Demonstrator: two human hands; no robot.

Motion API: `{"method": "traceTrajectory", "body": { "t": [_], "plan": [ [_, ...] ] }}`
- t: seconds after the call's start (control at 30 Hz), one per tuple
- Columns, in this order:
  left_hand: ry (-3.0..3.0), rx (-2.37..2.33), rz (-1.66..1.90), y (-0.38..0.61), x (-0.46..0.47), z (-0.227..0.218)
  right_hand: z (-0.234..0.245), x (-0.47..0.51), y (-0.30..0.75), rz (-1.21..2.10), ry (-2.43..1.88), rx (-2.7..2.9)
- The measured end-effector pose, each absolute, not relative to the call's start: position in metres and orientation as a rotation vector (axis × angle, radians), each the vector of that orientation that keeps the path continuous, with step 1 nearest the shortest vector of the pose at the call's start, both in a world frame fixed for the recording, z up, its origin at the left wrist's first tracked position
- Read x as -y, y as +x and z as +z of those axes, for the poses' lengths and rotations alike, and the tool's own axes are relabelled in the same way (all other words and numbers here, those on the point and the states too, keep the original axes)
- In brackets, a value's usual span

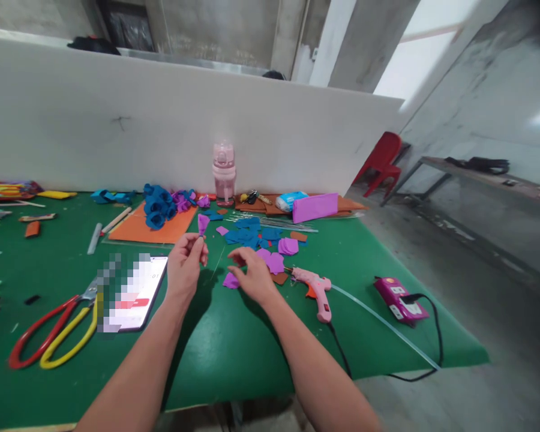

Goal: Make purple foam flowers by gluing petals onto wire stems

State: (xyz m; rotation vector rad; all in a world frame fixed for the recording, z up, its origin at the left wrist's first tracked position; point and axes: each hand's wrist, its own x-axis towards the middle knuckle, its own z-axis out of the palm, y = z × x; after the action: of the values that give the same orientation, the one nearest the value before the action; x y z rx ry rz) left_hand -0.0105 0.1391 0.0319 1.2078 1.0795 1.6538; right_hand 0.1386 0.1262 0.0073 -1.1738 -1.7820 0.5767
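Note:
My left hand is raised over the green table, fingers pinched on a small purple petal piece set on a thin wire stem. My right hand rests low on the table, fingers curled and touching a purple cut-out. More purple petals and blue petals lie just beyond it. A pink glue gun lies to the right of my right hand.
A phone and red and yellow scissors lie at left. Finished blue roses sit on an orange sheet. A pink bottle, purple pouch and magenta power strip are also here. A white partition backs the table.

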Motion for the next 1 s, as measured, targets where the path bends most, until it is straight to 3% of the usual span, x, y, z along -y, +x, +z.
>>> {"method": "traceTrajectory", "body": {
  "t": [0.5, 1.0],
  "plan": [
    [1.081, -1.056, 1.630, -0.013, -0.146, 0.026, 0.005, -0.117, 0.118, 0.589, -1.042, 1.950],
    [0.931, -0.807, 1.348, -0.010, -0.141, 0.023, 0.017, -0.121, 0.132, 0.722, -1.042, 1.406]
  ]
}}
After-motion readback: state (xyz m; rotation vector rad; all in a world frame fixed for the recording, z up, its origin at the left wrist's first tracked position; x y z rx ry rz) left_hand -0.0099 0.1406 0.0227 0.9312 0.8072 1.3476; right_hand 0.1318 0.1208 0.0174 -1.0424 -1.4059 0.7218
